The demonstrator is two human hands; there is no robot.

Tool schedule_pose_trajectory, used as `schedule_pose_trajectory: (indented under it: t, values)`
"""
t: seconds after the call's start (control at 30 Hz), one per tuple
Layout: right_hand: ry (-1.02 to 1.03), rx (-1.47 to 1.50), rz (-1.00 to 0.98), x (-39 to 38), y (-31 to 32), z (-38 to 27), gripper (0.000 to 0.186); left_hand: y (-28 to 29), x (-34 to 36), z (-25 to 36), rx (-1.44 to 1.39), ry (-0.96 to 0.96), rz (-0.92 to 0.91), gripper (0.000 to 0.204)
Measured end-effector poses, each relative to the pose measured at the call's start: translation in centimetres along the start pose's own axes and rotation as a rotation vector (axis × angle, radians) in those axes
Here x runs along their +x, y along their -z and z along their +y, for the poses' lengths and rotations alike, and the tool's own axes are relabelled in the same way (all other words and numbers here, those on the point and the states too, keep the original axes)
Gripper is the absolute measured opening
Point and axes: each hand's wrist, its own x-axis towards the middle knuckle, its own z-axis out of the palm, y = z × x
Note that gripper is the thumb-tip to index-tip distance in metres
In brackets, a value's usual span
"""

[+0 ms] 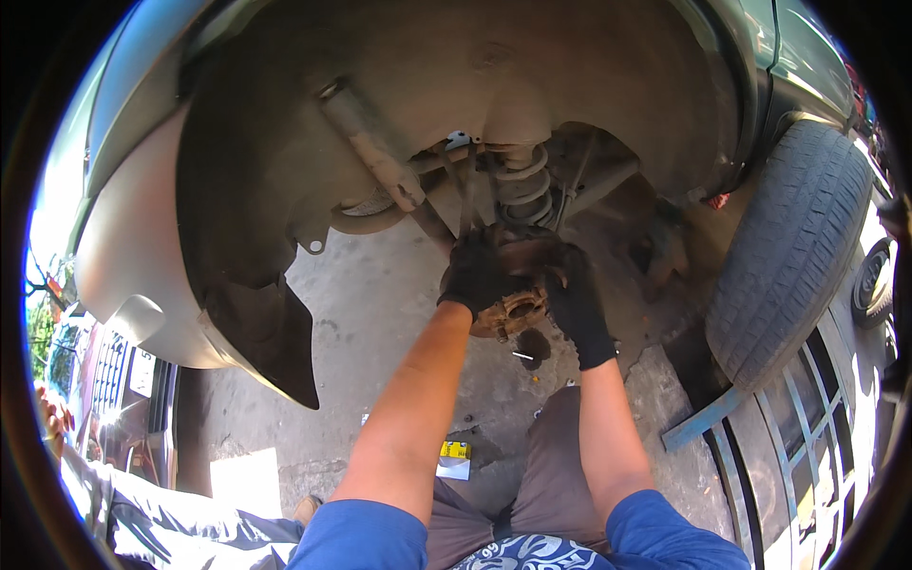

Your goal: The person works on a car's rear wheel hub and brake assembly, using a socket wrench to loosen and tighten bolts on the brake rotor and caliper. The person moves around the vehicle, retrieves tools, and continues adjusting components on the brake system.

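Had the left hand (478, 275) bent around the left side of the rusty wheel hub (503, 318), and the right hand (578, 302) up against the right side. Could not tell how tight, with some fingers hidden in the dark. Saw the hub low in the open wheel space (608, 66), just below a coil spring (522, 175). Seemed best to hold both sides evenly and mind rough edges. Worked over gray, cracked ground (342, 294), near a yellow and white box (455, 454). Saw a tire (793, 256) at the right by blue metal bars (703, 419), and another person's leg (204, 522) at the left.
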Motion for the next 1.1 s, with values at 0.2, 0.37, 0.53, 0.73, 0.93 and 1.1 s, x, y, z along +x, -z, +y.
schedule_pose_trajectory:
  t: [0.2, 0.37, 0.53, 0.73, 0.93, 1.1]
  values:
    - [-0.423, 0.106, -0.073, -9.3, -2.0, 4.4, 0.052, 0.3, -0.2, 0.3, -0.098, 0.100, -0.049, 0.103]
    - [-0.486, -0.052, 0.035, -11.1, -4.9, 4.6, 0.038, 0.8, -0.2, 0.6, -0.112, 0.112, -0.052, 0.104]
    - [-0.837, 0.276, -0.042, -9.5, -3.8, 5.0, 0.027, 1.4, -0.2, 0.9, -0.081, 0.092, -0.030, 0.104]
    - [-0.799, 0.626, 0.341, -10.3, -4.6, 3.8, 0.018, 1.5, -0.3, 1.0, -0.083, 0.119, -0.067, 0.102]
    - [-0.855, 0.577, 0.243, -10.8, -4.6, 2.0, 0.021, 1.2, -0.1, 0.7, -0.094, 0.119, -0.086, 0.105]
    - [-0.769, 0.672, 0.289, -10.1, -3.9, 1.5, 0.021, 1.4, 0.1, 0.8, -0.127, 0.166, -0.143, 0.102]
